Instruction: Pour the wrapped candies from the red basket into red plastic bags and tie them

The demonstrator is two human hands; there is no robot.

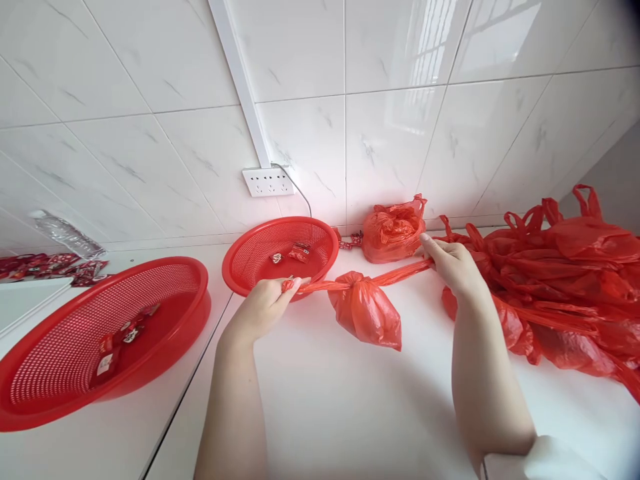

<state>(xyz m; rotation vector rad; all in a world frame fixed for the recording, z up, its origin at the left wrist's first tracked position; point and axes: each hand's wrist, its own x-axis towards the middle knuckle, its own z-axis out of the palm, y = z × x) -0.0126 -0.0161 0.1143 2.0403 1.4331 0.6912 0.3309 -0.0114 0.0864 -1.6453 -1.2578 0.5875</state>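
A filled red plastic bag (369,313) hangs between my hands over the white table, its two handles stretched out to either side and crossed or knotted at its neck. My left hand (265,303) is closed on the left handle, in front of the smaller red basket (237,257). My right hand (450,263) pinches the right handle, near a bunched red bag (393,230) by the wall. The contents of the held bag are hidden.
Many red bags (560,287) are piled at the right. A large red basket (195,293) with several small packets stands at the left. Behind it lie more red packets (55,263) and a clear plastic bottle (67,233). A socket strip (269,182) is on the tiled wall.
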